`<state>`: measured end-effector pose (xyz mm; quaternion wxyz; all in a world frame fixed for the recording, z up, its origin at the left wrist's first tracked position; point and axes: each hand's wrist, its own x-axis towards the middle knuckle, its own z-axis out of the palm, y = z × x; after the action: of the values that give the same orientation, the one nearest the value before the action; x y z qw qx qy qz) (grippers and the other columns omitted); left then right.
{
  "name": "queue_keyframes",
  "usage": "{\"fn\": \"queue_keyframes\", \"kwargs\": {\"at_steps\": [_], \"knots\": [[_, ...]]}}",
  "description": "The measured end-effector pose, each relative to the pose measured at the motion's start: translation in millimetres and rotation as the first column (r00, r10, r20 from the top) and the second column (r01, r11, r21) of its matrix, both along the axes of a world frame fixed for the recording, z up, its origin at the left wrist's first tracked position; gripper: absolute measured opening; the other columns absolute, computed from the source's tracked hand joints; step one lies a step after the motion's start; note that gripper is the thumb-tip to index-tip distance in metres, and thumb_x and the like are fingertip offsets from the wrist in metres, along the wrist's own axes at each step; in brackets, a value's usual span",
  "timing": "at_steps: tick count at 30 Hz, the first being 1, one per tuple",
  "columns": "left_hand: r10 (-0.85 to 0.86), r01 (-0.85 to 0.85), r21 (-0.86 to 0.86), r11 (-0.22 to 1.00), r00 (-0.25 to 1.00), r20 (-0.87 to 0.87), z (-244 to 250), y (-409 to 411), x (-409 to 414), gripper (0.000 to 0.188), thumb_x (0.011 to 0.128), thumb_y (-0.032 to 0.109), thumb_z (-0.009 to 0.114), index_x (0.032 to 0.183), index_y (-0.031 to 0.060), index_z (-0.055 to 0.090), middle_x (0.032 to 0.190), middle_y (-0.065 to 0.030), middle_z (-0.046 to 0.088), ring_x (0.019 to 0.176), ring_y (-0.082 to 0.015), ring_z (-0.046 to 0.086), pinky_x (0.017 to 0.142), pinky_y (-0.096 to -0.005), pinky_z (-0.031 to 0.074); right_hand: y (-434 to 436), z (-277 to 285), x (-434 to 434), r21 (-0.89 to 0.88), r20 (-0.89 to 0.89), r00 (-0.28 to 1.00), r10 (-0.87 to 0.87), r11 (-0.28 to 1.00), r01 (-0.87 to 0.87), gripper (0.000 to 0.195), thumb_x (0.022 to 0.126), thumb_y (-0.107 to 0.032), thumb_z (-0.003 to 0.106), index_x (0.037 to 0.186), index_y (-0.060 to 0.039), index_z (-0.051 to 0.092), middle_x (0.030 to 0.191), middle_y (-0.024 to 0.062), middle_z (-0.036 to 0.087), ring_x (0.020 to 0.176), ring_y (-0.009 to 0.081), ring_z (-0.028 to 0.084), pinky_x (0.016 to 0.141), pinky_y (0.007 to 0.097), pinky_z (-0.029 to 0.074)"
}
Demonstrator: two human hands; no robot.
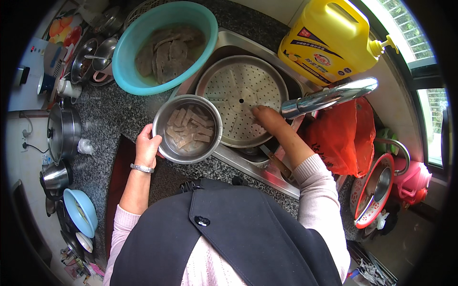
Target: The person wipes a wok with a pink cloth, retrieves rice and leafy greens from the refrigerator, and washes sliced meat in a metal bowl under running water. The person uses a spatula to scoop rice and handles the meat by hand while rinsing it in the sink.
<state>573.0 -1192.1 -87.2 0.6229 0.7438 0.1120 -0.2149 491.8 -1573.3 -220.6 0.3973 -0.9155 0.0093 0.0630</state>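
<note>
With my left hand (148,148) I grip the rim of a stainless steel bowl (159,125), which contains cut strips of brownish food (189,127). Beside it, a round perforated metal steamer tray (222,82) rests over the sink (229,39). My right hand (266,118) is over the tray's lower right part, fingers bent down near its surface; whether they hold anything is hidden. Up and left of the tray stands a turquoise plastic basin (123,64) with large flat brownish pieces (171,55) in liquid. A knife with a wooden handle (279,164) lies by the sink's near side.
A chrome faucet (329,96) reaches over the sink's right side, close to my right hand. Behind it stands a yellow pump jug (322,43); a red plastic bag (343,136) is at the right. Metal bowls, a lidded pot (64,132) and a blue basin (80,212) line the left.
</note>
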Motion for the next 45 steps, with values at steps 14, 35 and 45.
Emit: {"fn": "queue_keyframes", "kwargs": {"at_steps": [14, 35, 45], "knots": [[-0.008, 0.008, -0.003, 1.000, 1.000, -0.019, 2.3, -0.5, -0.8, 0.032, 0.076, -0.002, 0.050, 0.107, 0.0014, 0.056, 0.082, -0.0040, 0.060, 0.051, -0.0097, 0.056, 0.034, -0.0218, 0.046, 4.7, 5.3, 21.2, -0.409, -0.088, 0.980, 0.177, 0.891, -0.198, 0.017, 0.081, -0.015, 0.060, 0.090, -0.0020, 0.053, 0.090, 0.0203, 0.059, 0.084, 0.0397, 0.060, 0.074, 0.0448, 0.050], [0.001, -0.001, -0.024, 1.000, 1.000, 0.012, -3.5, 1.9, -0.8, 0.032, 0.076, -0.003, 0.050, 0.107, 0.0015, 0.056, 0.080, -0.0033, 0.059, 0.050, -0.0095, 0.055, 0.034, -0.0215, 0.045, 3.6, 2.6, 19.9, -0.364, -0.047, 0.989, 0.137, 0.920, -0.145, 0.024, 0.079, -0.020, 0.063, 0.091, -0.0015, 0.053, 0.093, 0.0197, 0.058, 0.088, 0.0397, 0.059, 0.078, 0.0447, 0.049], [-0.007, 0.008, -0.016, 1.000, 1.000, 0.030, -3.3, 1.7, -0.8, 0.032, 0.075, -0.003, 0.050, 0.107, 0.0016, 0.056, 0.081, -0.0028, 0.059, 0.051, -0.0089, 0.055, 0.035, -0.0216, 0.046, 25.7, 15.8, 20.4, -0.420, 0.004, 0.999, 0.039, 0.907, -0.034, 0.020, 0.082, -0.017, 0.058, 0.094, -0.0021, 0.052, 0.093, 0.0199, 0.058, 0.087, 0.0389, 0.059, 0.076, 0.0443, 0.050]]}}
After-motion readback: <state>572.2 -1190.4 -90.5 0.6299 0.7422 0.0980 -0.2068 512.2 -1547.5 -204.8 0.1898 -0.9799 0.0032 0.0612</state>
